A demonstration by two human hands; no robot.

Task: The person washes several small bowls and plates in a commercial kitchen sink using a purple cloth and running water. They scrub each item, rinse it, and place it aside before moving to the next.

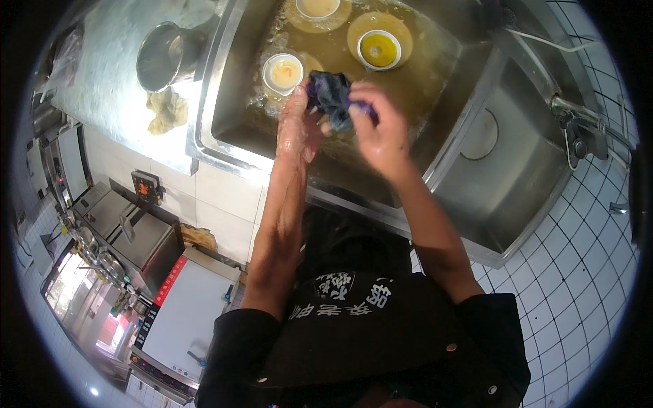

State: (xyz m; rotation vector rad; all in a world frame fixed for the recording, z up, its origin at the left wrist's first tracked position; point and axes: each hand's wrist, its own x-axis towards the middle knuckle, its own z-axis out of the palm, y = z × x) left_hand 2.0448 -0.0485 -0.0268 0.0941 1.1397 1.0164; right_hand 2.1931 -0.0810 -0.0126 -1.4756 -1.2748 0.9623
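A wet dark cloth with purple parts (330, 97) is bunched between my two hands above a stainless steel sink basin of murky water (428, 92). My left hand (296, 122) is wet and touches the cloth's left side; its fingers are partly hidden. On the cloth's right side, my right hand (378, 122) pinches a purple part of it, slightly blurred. A small white bowl with pale contents (282, 74) floats just left of the cloth. Up and to the right is a white bowl with yellow liquid (378, 49). Another white bowl (317, 6) is cut by the top edge.
Left of the basin, a metal pot (160, 57) and a crumpled yellowish cloth (167, 111) lie on the steel counter (109, 66). A second sink basin (502, 153) adjoins on the right, with a faucet fitting (576, 127) by the tiled wall.
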